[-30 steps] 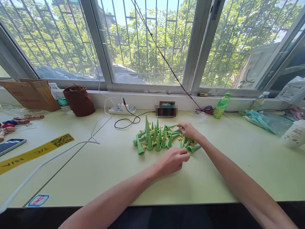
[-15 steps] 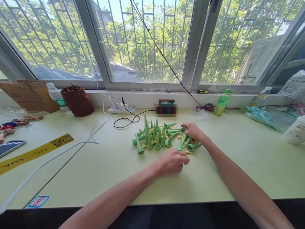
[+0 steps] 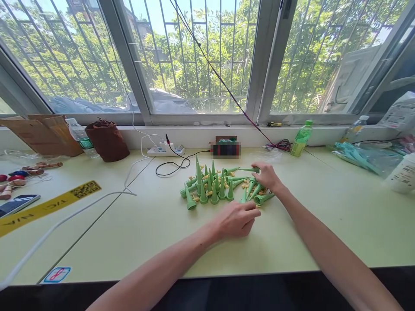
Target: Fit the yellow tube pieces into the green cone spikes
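My right hand (image 3: 267,176) is closed on the wide end of a green plastic cone (image 3: 248,169), whose tip points left above the back of the pile. Nearer the table's front edge my left hand (image 3: 238,219) rests with its fingers curled; whether something is pinched in them is hidden. A small yellow piece (image 3: 258,206) shows right beside its fingertips. Left of both hands stand several upright green cones (image 3: 214,194), with others lying among small yellow pieces (image 3: 207,194). More cones lie on their sides between my hands, one of them a cone with its open end showing (image 3: 263,199).
Behind the pile sit a small pixelated box (image 3: 225,149) and a white power strip (image 3: 165,150). A green bottle (image 3: 301,139) stands back right, a brown pouch (image 3: 106,141) back left. A white cable (image 3: 81,216) and yellow tape strip (image 3: 65,201) cross the left side.
My right hand has moved slightly up and right, and a green cone now shows in its fingers. My left hand has shifted slightly right, its fingertips closer to the small yellow piece.
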Demonstrator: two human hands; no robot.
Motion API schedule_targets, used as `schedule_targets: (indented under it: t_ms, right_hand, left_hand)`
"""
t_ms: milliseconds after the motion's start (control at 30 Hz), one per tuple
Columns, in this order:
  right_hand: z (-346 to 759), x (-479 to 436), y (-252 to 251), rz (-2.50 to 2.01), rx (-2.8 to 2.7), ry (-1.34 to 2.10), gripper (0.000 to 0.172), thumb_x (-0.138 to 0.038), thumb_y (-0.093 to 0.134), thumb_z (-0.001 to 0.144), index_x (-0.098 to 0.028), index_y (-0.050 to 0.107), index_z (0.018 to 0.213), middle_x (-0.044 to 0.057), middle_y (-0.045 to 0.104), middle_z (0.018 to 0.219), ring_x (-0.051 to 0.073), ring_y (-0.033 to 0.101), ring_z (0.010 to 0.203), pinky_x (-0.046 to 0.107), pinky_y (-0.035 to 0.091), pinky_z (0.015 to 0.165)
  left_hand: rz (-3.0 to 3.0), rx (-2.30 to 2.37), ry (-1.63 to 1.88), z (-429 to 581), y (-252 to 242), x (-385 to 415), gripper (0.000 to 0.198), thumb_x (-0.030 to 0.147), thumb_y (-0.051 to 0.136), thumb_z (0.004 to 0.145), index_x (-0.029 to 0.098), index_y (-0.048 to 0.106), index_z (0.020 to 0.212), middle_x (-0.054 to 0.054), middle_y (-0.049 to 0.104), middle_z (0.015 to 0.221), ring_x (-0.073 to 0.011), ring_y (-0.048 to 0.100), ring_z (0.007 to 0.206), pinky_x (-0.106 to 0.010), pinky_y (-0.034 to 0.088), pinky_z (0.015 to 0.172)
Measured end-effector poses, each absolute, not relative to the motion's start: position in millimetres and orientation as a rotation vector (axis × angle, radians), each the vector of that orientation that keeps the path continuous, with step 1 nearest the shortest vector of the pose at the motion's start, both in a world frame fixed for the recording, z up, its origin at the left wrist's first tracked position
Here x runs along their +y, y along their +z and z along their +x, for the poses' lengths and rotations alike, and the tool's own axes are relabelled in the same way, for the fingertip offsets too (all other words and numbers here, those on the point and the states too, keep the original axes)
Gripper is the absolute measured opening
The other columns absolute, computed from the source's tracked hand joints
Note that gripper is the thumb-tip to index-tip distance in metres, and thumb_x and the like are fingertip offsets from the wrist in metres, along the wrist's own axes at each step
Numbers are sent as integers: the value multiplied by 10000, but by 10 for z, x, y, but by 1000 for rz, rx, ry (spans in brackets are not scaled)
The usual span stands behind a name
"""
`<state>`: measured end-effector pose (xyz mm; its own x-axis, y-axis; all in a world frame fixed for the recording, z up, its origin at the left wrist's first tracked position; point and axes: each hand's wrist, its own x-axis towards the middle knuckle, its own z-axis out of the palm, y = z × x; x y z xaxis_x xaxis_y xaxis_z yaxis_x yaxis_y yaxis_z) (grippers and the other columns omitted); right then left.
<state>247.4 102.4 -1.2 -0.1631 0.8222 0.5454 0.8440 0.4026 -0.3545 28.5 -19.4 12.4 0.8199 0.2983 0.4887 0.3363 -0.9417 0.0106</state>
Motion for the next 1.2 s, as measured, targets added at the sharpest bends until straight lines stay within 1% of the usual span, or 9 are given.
schedule_targets:
  t_ms: [200, 333, 500, 567, 700, 833, 967, 1067, 1200]
  right_hand:
    - [2340, 893, 95, -1178, -1822, -192, 230, -165, 533, 872, -181, 645, 1073, 103, 683, 1043, 257, 594, 1035, 404, 475, 929]
    - [2080, 593, 225, -1050, -1662, -278, 196, -269, 539, 935, -221, 612, 1111, 84, 670, 1080, 235, 597, 1043, 388, 479, 939]
    - [1702, 125, 263, -922, -1525, -215, 230, -247, 588, 922, -260, 594, 1152, 60, 679, 1053, 207, 643, 977, 352, 528, 871]
    - [1591, 18, 239, -838, -1545, -209, 286, -213, 607, 908, -276, 574, 1185, 65, 682, 1067, 214, 652, 987, 367, 546, 857]
    - [1453, -58, 174, -643, -1697, -165, 392, -132, 573, 912, -287, 516, 1268, 72, 677, 1105, 215, 647, 1053, 398, 559, 889]
    - [1451, -68, 135, -599, -1823, -120, 376, -156, 554, 924, -269, 504, 1279, 87, 663, 1174, 211, 637, 1103, 370, 580, 869]
    - [1620, 65, 147, -746, -1737, -148, 231, -167, 495, 939, -249, 573, 1141, 64, 689, 1072, 173, 670, 961, 276, 576, 713]
    - [1847, 274, 147, -1044, -1644, -209, 142, -212, 482, 940, -208, 612, 996, 64, 685, 916, 176, 654, 798, 312, 541, 749]
    - [2165, 514, 93, -1284, -1753, -174, 157, -214, 495, 889, -183, 649, 893, 74, 705, 836, 218, 639, 809, 342, 507, 770]
  left_hand:
    - [-2909, -654, -985, 291, 100, -188, 264, 82, 360, 874, 174, 594, 953, -41, 603, 834, -104, 492, 572, -227, 314, 504]
    - [-2824, -985, -1538, 310, 112, -162, 194, 178, 373, 949, 173, 525, 1069, -20, 606, 809, -80, 481, 535, -199, 354, 513]
    - [-2579, -1413, -2167, 290, 259, -126, 196, 365, 403, 979, 189, 459, 1046, 41, 530, 717, -32, 375, 397, -166, 261, 403]
    - [-2577, -1516, -2289, 246, 316, -106, 246, 426, 408, 976, 192, 464, 1023, 48, 520, 692, -30, 368, 380, -163, 247, 384]
    - [-2721, -1506, -2199, 83, 318, -69, 299, 461, 488, 940, 168, 538, 911, 17, 573, 728, -29, 375, 418, -168, 270, 399]
    - [-2677, -1514, -2181, -102, 223, -63, 303, 449, 507, 930, 157, 557, 868, 23, 539, 651, -48, 372, 441, -180, 294, 418]
    - [-2605, -1519, -2009, -171, 172, -75, 298, 405, 504, 926, 165, 510, 750, 46, 447, 576, -54, 331, 446, -191, 282, 437]
    - [-2699, -1440, -1731, -146, 156, -83, 349, 367, 538, 896, 177, 405, 635, 61, 394, 519, -57, 311, 454, -198, 274, 464]
    - [-2798, -1386, -1469, -103, 126, -95, 358, 327, 537, 877, 183, 353, 605, 60, 402, 513, -64, 312, 470, -207, 276, 487]
